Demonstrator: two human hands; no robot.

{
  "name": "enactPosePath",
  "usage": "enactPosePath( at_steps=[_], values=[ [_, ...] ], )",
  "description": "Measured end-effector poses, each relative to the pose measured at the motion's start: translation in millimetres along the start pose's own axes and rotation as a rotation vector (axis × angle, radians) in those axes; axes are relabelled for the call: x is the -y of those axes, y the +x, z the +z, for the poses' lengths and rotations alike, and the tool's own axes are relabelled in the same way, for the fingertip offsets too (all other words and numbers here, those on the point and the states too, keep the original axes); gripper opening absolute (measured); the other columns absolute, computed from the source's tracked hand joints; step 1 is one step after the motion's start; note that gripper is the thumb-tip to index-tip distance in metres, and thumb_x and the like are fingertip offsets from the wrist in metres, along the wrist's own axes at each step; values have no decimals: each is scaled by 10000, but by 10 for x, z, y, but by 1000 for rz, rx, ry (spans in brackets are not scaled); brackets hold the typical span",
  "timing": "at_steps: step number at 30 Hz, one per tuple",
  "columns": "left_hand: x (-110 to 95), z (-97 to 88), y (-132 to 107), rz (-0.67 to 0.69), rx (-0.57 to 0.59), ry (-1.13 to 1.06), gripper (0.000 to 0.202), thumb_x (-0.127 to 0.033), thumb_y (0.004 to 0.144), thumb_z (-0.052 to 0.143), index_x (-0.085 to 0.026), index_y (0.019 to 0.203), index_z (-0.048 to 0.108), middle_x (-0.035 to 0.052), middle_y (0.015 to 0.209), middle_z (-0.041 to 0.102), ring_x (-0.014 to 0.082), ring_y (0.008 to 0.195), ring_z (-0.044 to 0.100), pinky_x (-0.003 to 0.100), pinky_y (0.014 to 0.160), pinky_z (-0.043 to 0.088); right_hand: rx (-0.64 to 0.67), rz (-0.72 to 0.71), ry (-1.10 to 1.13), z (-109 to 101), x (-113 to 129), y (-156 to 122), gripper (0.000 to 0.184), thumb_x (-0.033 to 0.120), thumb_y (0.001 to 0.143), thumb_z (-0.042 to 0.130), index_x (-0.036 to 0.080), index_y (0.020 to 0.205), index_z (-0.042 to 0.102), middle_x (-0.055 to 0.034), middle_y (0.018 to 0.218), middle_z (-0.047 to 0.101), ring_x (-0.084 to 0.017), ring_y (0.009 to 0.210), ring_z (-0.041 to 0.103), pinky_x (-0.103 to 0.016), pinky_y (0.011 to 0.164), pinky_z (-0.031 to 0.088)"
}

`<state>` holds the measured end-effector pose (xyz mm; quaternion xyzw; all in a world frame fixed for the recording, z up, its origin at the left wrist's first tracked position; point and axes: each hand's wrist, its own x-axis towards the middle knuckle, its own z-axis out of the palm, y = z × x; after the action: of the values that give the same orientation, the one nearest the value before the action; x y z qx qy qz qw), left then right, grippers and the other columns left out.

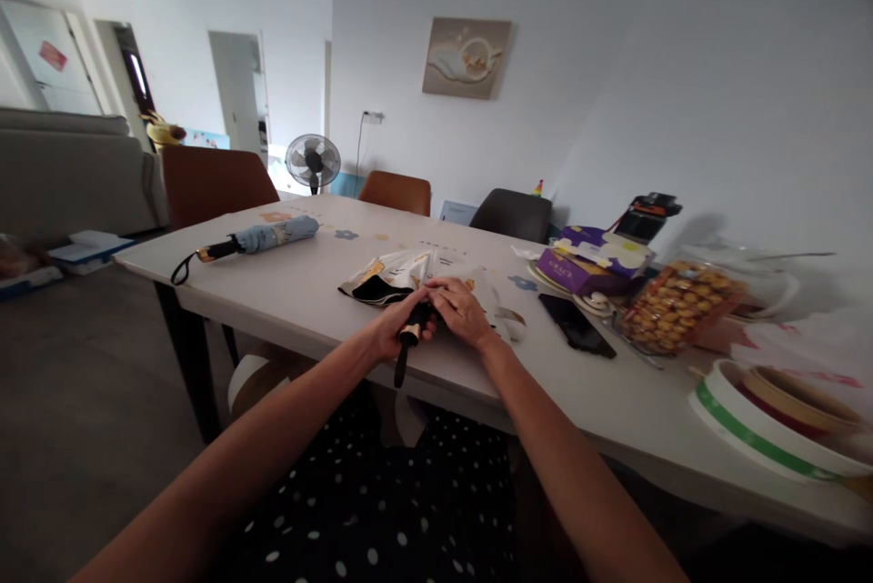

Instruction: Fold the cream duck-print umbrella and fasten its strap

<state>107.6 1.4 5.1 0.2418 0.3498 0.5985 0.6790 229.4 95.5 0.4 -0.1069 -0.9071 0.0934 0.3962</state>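
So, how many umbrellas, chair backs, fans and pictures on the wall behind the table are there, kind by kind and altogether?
Umbrellas: 2, blue umbrella and white umbrella
Chair backs: 3, left brown chair, middle brown chair, dark grey chair
Fans: 1, fan
Wall pictures: 1, picture
Total: 7

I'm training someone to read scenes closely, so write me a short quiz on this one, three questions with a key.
1. True or false: the blue umbrella lies on the table.
2. Which is being held? a) fan b) white umbrella c) chair
3. Order from left to right in the picture: phone, white umbrella, blue umbrella.

Key: 1. true; 2. b; 3. blue umbrella, white umbrella, phone.
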Motion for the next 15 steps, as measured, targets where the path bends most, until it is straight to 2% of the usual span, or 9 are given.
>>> enactPosePath(
  at_steps=[2,4,7,9,12,15],
  values=[
    [0,7,-3,-12,1,14,242,-340,864,488,-113,825,562,32,578,555,89,412,518,164,356,405,11,27,43,-4,-8,11,317,298,889,389,196,850,686,-82,1018,638,-190,982,569,-353,891,440],
    [-14,1,-8,-90,-10,7,267,-336,883,450,-104,790,545,35,558,537,86,403,503,155,326,372,-85,135,65,-45,-55,23,293,320,872,409,205,891,678,-61,997,653,-183,978,576,-336,896,430],
    [-40,-49,-7,-187,14,-116,274,-315,900,402,-107,753,505,31,562,510,75,413,480,144,319,360,-434,440,2,-189,-218,18,327,369,853,388,184,941,643,-78,992,652,-205,962,576,-358,877,422],
    [-47,-103,1,-196,69,-251,257,-302,904,387,-108,771,490,31,590,504,70,440,476,137,343,381,-634,677,-56,-301,-364,-5,360,375,845,340,166,906,627,-102,948,651,-221,924,581,-378,855,418],
    [-38,-166,10,-174,132,-398,212,-285,898,399,-110,808,478,36,633,503,75,481,480,147,378,412,-651,833,-71,-389,-556,-56,266,359,777,416,184,690,596,-97,716,637,-252,809,590,-393,781,432],
    [-28,-177,8,-156,133,-433,177,-272,889,415,-116,828,473,39,652,499,83,494,475,162,385,422,-563,886,-27,-362,-662,-100,258,345,690,541,227,469,478,-35,449,497,-240,639,571,-370,685,446]
  ],
)
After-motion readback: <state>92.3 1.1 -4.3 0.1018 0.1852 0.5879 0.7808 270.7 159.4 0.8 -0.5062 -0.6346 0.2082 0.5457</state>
